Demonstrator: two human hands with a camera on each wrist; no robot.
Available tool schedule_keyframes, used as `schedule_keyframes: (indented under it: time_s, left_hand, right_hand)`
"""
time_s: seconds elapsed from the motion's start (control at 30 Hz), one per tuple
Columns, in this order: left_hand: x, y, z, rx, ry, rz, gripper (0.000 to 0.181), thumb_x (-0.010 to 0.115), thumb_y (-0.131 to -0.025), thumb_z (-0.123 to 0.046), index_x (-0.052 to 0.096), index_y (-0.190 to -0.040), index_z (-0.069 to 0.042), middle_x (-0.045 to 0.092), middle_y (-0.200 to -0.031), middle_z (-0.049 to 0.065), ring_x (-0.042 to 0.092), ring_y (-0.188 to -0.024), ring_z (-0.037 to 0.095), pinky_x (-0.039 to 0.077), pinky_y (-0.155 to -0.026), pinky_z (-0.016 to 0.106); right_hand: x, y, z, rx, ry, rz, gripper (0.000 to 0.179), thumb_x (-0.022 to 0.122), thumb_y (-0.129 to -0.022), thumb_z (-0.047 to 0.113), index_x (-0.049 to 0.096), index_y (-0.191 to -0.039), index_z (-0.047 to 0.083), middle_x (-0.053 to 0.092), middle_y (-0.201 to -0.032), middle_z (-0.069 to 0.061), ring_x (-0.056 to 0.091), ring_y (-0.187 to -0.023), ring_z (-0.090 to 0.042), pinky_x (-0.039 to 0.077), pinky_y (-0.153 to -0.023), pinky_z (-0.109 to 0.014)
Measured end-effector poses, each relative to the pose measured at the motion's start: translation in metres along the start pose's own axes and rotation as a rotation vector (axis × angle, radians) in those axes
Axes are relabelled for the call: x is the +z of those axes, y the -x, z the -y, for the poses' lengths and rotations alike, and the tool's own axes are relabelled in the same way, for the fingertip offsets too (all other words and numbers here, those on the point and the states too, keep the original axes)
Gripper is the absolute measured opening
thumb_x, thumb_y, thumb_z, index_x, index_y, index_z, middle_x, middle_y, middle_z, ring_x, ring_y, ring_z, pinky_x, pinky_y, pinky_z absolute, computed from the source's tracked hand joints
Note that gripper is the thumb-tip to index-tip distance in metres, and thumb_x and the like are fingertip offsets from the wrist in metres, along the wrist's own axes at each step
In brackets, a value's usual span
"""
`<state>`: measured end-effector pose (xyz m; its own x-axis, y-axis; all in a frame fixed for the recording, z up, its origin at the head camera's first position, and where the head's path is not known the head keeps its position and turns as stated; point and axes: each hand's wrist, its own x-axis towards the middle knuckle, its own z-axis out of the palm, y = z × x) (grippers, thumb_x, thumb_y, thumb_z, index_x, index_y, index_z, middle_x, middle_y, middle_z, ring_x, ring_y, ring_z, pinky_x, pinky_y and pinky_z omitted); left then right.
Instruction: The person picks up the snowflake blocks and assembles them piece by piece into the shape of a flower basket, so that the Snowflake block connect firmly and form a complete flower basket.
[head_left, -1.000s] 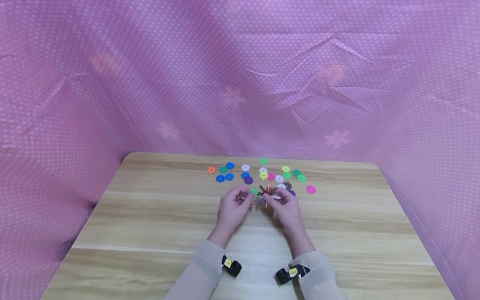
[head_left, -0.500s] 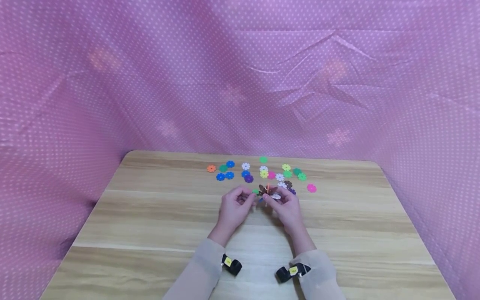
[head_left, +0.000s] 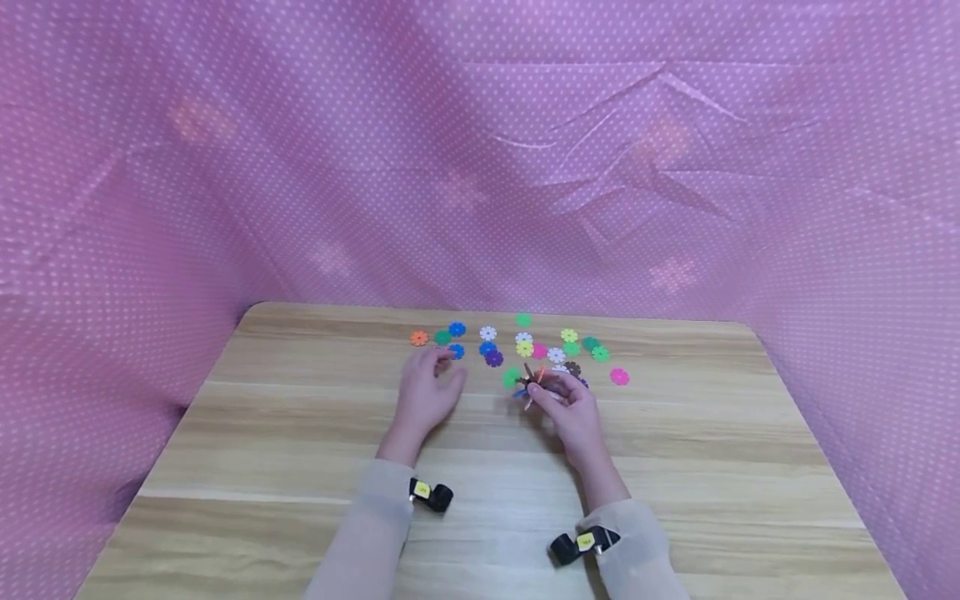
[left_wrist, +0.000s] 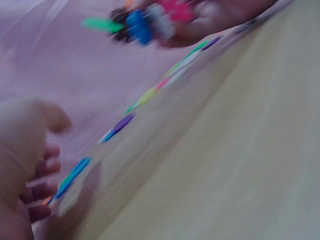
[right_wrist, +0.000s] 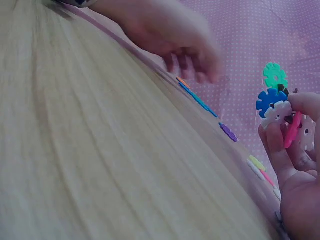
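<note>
My right hand [head_left: 573, 417] pinches a small cluster of joined flower-shaped interlocking discs [right_wrist: 270, 103] between thumb and fingers. In the right wrist view the cluster shows a green disc [right_wrist: 275, 75] at its tip, with blue, white and pink discs lower down; brown and orange parts show too. My left hand [head_left: 426, 393] holds nothing and is over the left part of the scattered discs, its fingers loosely bent. Its fingertips overlap the blue discs [head_left: 457, 352] in the head view, and one of those discs is mostly hidden behind them.
Several loose flower discs lie along the far part of the wooden table [head_left: 300, 433], among them an orange one [head_left: 419, 337], a purple one [head_left: 493, 358] and a pink one [head_left: 619, 377]. Pink dotted cloth [head_left: 480, 167] hangs behind the table and at both sides.
My left hand has let go of the green disc on the cluster and moved left to the blue discs. The right hand stays in place with the cluster, now tilted slightly.
</note>
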<state>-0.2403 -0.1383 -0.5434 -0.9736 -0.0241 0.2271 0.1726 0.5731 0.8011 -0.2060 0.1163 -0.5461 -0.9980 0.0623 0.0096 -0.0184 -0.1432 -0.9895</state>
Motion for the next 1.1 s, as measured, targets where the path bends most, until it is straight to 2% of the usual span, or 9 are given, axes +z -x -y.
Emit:
schedule_keyframes:
  time_s: [0.1,0.23,0.37,0.5,0.7,0.77,0.93,1.0,1.1]
  left_hand:
    - [-0.013,-0.003,0.011,-0.059,-0.129,-0.001,0.054,0.075,-0.101,-0.03,0.064,-0.147,-0.004,0.063,-0.132,0.016,0.051,-0.127,0.036,0.039,-0.113,0.058]
    - [-0.021,-0.004,0.019,-0.09,-0.219,0.04,0.067,0.071,-0.103,-0.037,0.053,-0.159,-0.003,0.054,-0.143,0.02,0.041,-0.132,0.04,0.029,-0.117,0.061]
    - [-0.022,-0.004,0.021,-0.079,-0.281,0.093,0.07,0.065,-0.108,-0.045,0.049,-0.162,-0.004,0.049,-0.147,0.021,0.038,-0.13,0.039,0.028,-0.114,0.058]
    - [-0.019,-0.003,0.021,-0.065,-0.305,0.089,0.06,0.066,-0.108,-0.047,0.061,-0.155,-0.01,0.053,-0.142,0.018,0.041,-0.126,0.037,0.03,-0.111,0.056]
    - [-0.016,0.0,0.015,0.001,-0.236,0.054,0.037,0.082,-0.099,-0.031,0.078,-0.129,-0.009,0.069,-0.123,0.013,0.057,-0.121,0.035,0.03,-0.118,0.059]
    - [-0.014,0.001,0.012,0.012,-0.222,0.074,0.034,0.085,-0.097,-0.028,0.078,-0.123,-0.007,0.07,-0.116,0.01,0.06,-0.116,0.032,0.034,-0.114,0.058]
    - [-0.009,0.001,0.007,-0.014,-0.178,0.144,0.027,0.087,-0.095,-0.026,0.072,-0.112,-0.011,0.067,-0.103,0.001,0.061,-0.102,0.025,0.039,-0.106,0.052]
    - [-0.008,0.002,0.006,-0.026,-0.109,0.17,0.024,0.086,-0.095,-0.023,0.069,-0.108,-0.013,0.067,-0.1,0.0,0.061,-0.096,0.022,0.047,-0.1,0.047]
    - [-0.006,0.004,0.003,-0.037,0.049,0.181,0.021,0.085,-0.097,-0.019,0.066,-0.106,-0.014,0.068,-0.096,0.0,0.062,-0.087,0.019,0.055,-0.084,0.035]
  right_hand:
    - [0.001,0.0,-0.001,-0.003,-0.026,-0.011,0.032,0.081,-0.095,-0.002,0.069,-0.124,-0.007,0.079,-0.11,-0.007,0.076,-0.097,-0.015,0.064,-0.09,-0.029]
    - [0.001,-0.001,-0.005,-0.014,-0.042,-0.018,0.03,0.08,-0.095,-0.003,0.069,-0.123,-0.007,0.079,-0.107,-0.005,0.076,-0.095,-0.015,0.064,-0.089,-0.029]
    - [0.0,-0.002,-0.007,-0.004,-0.07,-0.016,0.025,0.079,-0.097,-0.001,0.07,-0.12,-0.003,0.08,-0.107,-0.003,0.076,-0.098,-0.016,0.065,-0.09,-0.031]
    - [-0.001,-0.001,-0.007,0.018,-0.145,-0.015,0.021,0.076,-0.098,-0.002,0.069,-0.117,0.002,0.08,-0.109,-0.005,0.077,-0.098,-0.018,0.065,-0.091,-0.034]
    - [-0.001,0.0,-0.004,0.05,-0.202,-0.008,0.019,0.073,-0.1,-0.003,0.065,-0.117,0.001,0.078,-0.111,-0.008,0.078,-0.1,-0.02,0.064,-0.097,-0.036]
    - [-0.001,0.001,-0.003,0.059,-0.2,0.002,0.02,0.073,-0.1,-0.003,0.063,-0.118,0.001,0.078,-0.112,-0.008,0.078,-0.101,-0.021,0.063,-0.098,-0.037]
    - [-0.002,0.001,-0.002,0.072,-0.211,0.022,0.022,0.073,-0.1,-0.003,0.062,-0.119,0.001,0.077,-0.115,-0.01,0.077,-0.103,-0.023,0.063,-0.099,-0.04]
    - [-0.002,0.001,-0.001,0.074,-0.222,0.027,0.023,0.073,-0.1,-0.004,0.062,-0.119,0.002,0.077,-0.114,-0.009,0.077,-0.103,-0.023,0.063,-0.099,-0.04]
    - [-0.001,0.002,0.0,0.082,-0.227,0.024,0.025,0.074,-0.098,-0.004,0.062,-0.118,0.005,0.077,-0.113,-0.007,0.077,-0.102,-0.023,0.064,-0.098,-0.04]
